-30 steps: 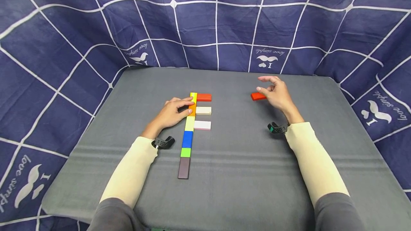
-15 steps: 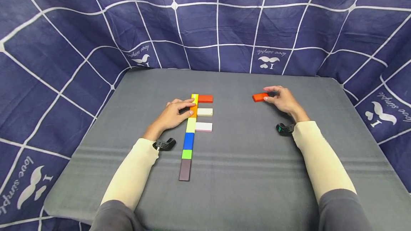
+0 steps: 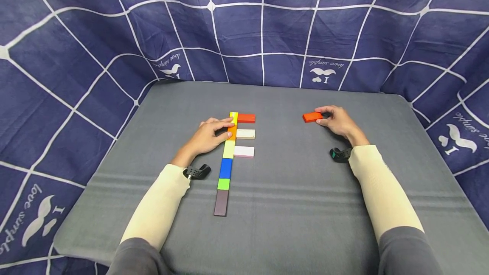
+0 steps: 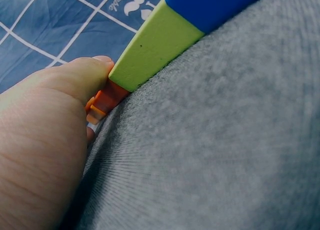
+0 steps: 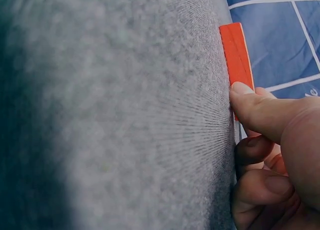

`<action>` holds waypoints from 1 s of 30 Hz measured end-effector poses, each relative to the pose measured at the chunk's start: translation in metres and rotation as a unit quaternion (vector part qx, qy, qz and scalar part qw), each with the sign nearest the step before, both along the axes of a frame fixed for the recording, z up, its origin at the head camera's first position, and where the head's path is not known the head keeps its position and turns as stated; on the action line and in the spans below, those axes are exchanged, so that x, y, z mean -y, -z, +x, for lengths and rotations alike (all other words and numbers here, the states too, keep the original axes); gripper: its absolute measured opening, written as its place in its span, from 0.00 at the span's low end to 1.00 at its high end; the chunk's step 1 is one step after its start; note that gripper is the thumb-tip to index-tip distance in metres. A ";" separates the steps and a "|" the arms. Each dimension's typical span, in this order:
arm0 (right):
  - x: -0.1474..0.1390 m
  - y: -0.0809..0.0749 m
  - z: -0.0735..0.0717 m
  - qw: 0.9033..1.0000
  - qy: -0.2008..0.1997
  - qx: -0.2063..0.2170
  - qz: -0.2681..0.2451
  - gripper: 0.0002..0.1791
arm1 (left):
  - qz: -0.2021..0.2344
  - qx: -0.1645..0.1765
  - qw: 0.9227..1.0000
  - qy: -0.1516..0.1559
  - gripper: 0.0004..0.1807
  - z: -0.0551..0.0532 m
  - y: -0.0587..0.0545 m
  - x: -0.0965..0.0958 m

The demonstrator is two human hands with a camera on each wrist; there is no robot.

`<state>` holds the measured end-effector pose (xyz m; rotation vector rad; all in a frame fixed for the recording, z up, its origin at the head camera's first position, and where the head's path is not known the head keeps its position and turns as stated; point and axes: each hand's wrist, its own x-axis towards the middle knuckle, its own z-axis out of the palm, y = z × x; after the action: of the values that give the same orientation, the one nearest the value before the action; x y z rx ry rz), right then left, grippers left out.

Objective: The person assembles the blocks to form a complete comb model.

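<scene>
My left hand (image 3: 209,135) rests on the upper part of a column of flat blocks. Its index finger lies across the yellow block (image 3: 234,114), and the thumb touches the orange block (image 3: 231,135). Below these the column continues with a pale yellow-green block (image 4: 157,45), a blue block (image 3: 226,168), a green block (image 3: 223,184) and a dark brown block (image 3: 221,203). To the right, my right hand (image 3: 338,121) pinches one end of a red block (image 5: 236,53) between thumb and fingers. That block appears to lie flat on the grey table.
From the column's right side stick out another red block (image 3: 246,118), a cream block (image 3: 245,134) and a white block with a pink edge (image 3: 244,151). Grey cloth covers the table (image 3: 290,207). A navy checked curtain (image 3: 244,24) encloses the back and sides.
My right hand has come down to the loose red block and now pinches its right end. My left hand keeps its place on the column; the whole view has shifted slightly.
</scene>
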<state>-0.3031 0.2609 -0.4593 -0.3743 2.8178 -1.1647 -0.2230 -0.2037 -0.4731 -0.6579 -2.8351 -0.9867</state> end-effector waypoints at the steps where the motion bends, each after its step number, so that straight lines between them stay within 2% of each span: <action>1: 0.000 0.000 0.000 1.000 -0.001 -0.001 0.001 0.23 | 0.000 0.000 1.000 0.000 0.23 0.000 0.000 0.000; 10: 0.000 -0.003 0.004 1.000 0.009 -0.013 0.012 0.21 | 0.005 -0.001 1.000 0.002 0.23 -0.001 0.002 -0.002; 20: 0.001 -0.002 0.011 0.997 0.025 -0.063 0.033 0.20 | 0.004 0.004 1.000 -0.001 0.23 0.000 0.002 0.002; 25: 0.000 -0.007 0.019 0.995 0.035 -0.082 0.047 0.20 | 0.004 0.003 1.000 0.001 0.23 -0.001 0.001 0.004; 30: 0.002 -0.020 0.031 0.993 0.048 -0.090 0.055 0.21 | 0.004 0.000 1.000 0.004 0.23 -0.001 0.002 0.004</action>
<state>-0.2723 0.2590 -0.4394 -0.3569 3.0716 -1.0352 -0.2242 -0.2077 -0.4751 -0.6687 -2.8297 -0.9992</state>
